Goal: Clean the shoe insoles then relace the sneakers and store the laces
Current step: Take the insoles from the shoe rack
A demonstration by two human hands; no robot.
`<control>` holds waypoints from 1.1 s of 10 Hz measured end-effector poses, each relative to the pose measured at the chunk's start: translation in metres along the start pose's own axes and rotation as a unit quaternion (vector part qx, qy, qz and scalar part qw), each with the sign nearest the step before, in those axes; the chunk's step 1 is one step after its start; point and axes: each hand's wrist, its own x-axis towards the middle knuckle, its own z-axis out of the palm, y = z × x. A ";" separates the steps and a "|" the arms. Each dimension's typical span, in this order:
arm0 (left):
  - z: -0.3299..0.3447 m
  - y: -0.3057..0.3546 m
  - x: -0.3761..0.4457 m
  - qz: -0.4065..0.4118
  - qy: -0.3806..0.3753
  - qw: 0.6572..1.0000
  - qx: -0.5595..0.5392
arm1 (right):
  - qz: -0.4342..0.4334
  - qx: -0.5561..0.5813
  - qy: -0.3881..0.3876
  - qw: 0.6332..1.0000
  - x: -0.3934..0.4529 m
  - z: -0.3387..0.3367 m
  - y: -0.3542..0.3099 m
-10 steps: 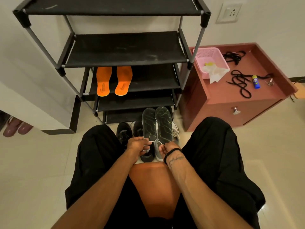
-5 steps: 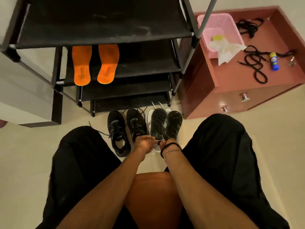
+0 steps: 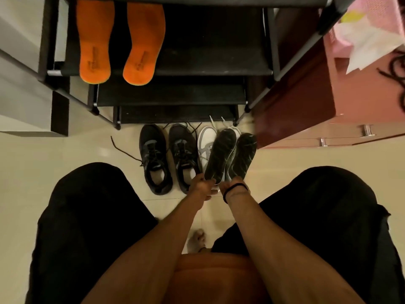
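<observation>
I hold two dark patterned insoles by their heels, low over the floor. My left hand (image 3: 200,186) grips the left dark insole (image 3: 221,154) and my right hand (image 3: 232,185) grips the right dark insole (image 3: 244,154). Both insoles hang over a pair of white sneakers (image 3: 206,141), mostly hiding the right one. A pair of black sneakers (image 3: 168,156) with loose laces stands just left of them. Two orange insoles (image 3: 119,40) lie on a shelf of the black shoe rack (image 3: 197,71).
A reddish-brown low cabinet (image 3: 328,106) stands right of the rack, with a pink basket (image 3: 372,20), white cloth and black laces (image 3: 394,69) on top. My black-clad knees flank my arms. A loose black lace end (image 3: 122,148) trails on the tiled floor.
My head has tilted down and closer to the floor. My hands have lowered the two dark insoles toward the white sneakers, tips leaning right.
</observation>
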 end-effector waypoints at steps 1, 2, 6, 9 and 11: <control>0.000 0.001 -0.005 -0.009 0.016 1.000 0.021 | -0.022 0.123 0.046 0.991 -0.035 0.000 -0.009; 0.000 0.008 -0.008 0.008 0.047 0.998 0.028 | -0.098 0.160 -0.031 0.982 -0.063 -0.001 -0.002; -0.078 0.158 -0.107 0.141 0.110 0.950 -0.254 | -0.253 0.051 -0.191 0.947 -0.196 0.058 -0.071; -0.205 0.209 -0.124 0.194 0.142 0.908 -0.342 | -0.331 0.031 -0.204 0.921 -0.252 0.162 -0.091; -0.226 0.217 -0.115 0.208 0.123 0.932 -0.269 | -0.359 0.049 -0.172 0.916 -0.251 0.194 -0.102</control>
